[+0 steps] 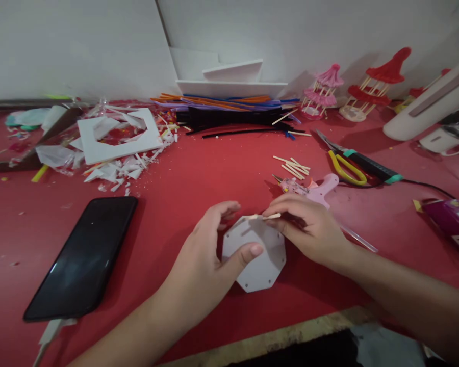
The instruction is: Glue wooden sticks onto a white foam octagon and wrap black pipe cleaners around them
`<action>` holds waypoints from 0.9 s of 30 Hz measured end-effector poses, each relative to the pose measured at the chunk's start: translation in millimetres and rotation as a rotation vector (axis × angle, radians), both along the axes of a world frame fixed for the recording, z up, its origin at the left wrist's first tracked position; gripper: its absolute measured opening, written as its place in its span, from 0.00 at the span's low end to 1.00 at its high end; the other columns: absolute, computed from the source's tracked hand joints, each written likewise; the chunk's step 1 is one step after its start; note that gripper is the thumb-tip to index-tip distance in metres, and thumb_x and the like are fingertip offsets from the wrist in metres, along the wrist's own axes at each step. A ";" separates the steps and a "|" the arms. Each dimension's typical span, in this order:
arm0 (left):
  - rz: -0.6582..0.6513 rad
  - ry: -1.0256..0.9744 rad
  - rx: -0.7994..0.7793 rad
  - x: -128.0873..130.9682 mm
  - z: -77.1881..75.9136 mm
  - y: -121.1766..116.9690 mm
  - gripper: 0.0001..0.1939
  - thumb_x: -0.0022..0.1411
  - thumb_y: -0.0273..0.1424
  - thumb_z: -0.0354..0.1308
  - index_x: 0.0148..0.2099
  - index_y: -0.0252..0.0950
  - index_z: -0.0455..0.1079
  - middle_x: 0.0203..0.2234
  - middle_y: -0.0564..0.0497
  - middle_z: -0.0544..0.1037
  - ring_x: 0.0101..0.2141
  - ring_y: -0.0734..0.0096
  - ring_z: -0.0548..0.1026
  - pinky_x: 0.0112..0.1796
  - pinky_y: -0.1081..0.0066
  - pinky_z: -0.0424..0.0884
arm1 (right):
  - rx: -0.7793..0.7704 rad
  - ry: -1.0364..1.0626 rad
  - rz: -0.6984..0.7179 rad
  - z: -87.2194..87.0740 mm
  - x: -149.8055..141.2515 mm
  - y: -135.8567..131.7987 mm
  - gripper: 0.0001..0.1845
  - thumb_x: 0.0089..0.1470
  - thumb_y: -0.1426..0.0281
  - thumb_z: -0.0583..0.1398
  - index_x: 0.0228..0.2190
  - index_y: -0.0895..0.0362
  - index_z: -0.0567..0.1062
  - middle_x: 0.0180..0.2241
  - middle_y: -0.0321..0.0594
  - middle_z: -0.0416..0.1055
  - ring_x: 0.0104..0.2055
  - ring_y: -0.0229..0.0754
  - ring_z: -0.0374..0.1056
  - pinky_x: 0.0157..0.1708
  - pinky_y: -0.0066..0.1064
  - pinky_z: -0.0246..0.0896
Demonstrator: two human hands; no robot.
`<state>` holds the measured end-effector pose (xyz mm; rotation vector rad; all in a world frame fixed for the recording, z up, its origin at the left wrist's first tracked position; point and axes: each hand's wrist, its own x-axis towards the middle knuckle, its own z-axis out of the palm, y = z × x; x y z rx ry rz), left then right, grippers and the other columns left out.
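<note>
White octagonal plate (pixel 256 260): on or just above the red table (pixel 199 188), near the middle of its near edge. Broad face up, small holes close to the rim; roughly as wide as it is long, so no clear long axis. Whether it lies quite flat cannot be judged.

Pale stick (pixel 272 216): at the plate's far rim, long axis running roughly left to right.

Left hand (pixel 206 255): thumb stretched over the plate's face, fingers curved beyond its left side, a gap between thumb and fingers; thumb contact uncertain. Right hand (pixel 313 232): thumb and forefinger pinching the stick; other fingers folded, partly hidden.

Room: red surface extends from the plate's far rim to the bundle of coloured strips (pixel 229 104) along the table's far side, and leftward from the left hand to the phone (pixel 86 255). A narrower strip of red separates plate and near edge. On the right, the pink glue gun (pixel 323 189) lies just beyond the right hand, loose sticks (pixel 295 168) farther out, pliers (pixel 348 165) to their right. White scraps (pixel 118 171) and a cut-out frame (pixel 118 137) occupy the far left.
</note>
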<state>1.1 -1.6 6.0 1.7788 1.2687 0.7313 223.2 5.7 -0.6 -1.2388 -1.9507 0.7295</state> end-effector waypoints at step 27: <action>-0.121 -0.730 -0.550 1.0 6.5 -2.6 0.39 0.50 0.56 0.65 0.59 0.51 0.54 0.58 0.44 0.72 0.53 0.49 0.75 0.46 0.59 0.79 | -0.416 0.538 -0.102 4.1 0.1 -0.4 0.09 0.55 0.62 0.65 0.31 0.54 0.75 0.30 0.36 0.75 0.30 0.36 0.71 0.33 0.29 0.71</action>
